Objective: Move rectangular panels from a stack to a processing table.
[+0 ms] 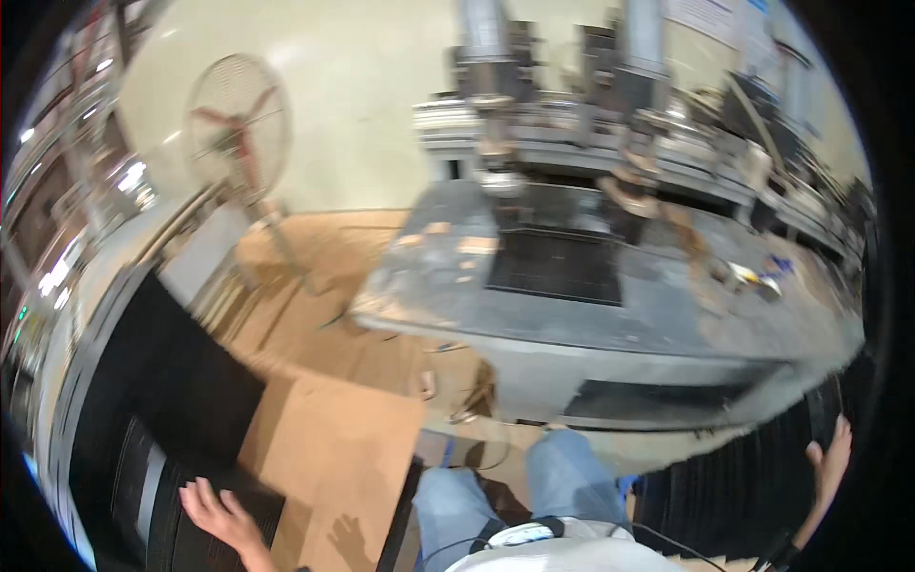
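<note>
My left hand (221, 517) has its fingers spread and holds nothing. Below it lie dark panels (186, 515) at the lower left; whether it touches them I cannot tell. A larger black panel (157, 367) leans upright just beyond. Far to the right, my right hand (831, 459) is stretched out with fingers apart, next to a row of thin black sheets (715, 505). Ahead, a flat black panel (556, 267) rests on the grey machine table (429, 296), under the machine's heads. The picture is blurred by motion.
Two vertical machine heads (624, 186) rise over the table's back. Small coloured items (753, 276) lie on its right side. A brown board (334, 458) is between my left hand and my knees. A caged fan (238, 124) stands by the wall.
</note>
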`<act>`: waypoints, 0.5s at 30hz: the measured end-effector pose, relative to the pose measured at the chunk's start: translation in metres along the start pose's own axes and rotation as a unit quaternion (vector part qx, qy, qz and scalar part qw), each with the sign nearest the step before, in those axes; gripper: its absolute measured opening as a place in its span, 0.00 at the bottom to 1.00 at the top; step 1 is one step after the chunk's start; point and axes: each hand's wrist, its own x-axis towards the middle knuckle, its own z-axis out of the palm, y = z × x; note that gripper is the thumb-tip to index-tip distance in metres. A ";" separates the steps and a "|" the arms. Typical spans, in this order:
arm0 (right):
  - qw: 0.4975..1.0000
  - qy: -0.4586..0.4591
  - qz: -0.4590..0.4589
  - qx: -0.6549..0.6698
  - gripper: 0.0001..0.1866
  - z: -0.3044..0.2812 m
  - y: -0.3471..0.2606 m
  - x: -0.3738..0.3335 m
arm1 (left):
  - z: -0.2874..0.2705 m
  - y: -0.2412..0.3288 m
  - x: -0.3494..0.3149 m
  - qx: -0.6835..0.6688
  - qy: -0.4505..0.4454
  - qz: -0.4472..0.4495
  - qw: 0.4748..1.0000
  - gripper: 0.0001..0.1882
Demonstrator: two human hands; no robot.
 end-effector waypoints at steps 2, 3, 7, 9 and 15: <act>0.984 -0.055 0.141 -0.093 0.43 -0.022 -0.001 -0.068 | 0.019 0.118 0.027 -0.352 -0.128 0.003 0.927 0.16; 0.987 0.004 0.116 -0.111 0.41 -0.019 -0.010 -0.083 | 0.034 0.185 0.026 -0.297 -0.042 0.037 0.953 0.17; 0.980 0.165 0.019 -0.114 0.30 -0.031 -0.080 -0.106 | 0.038 0.427 0.091 -0.577 -0.096 0.217 0.781 0.21; 0.984 0.165 -0.035 -0.053 0.29 -0.035 -0.113 -0.100 | 0.044 0.513 0.118 -0.563 -0.129 0.271 0.770 0.26; 0.915 0.186 -0.323 0.153 0.23 -0.037 -0.238 -0.015 | 0.061 0.589 0.129 -0.467 -0.315 0.248 0.788 0.42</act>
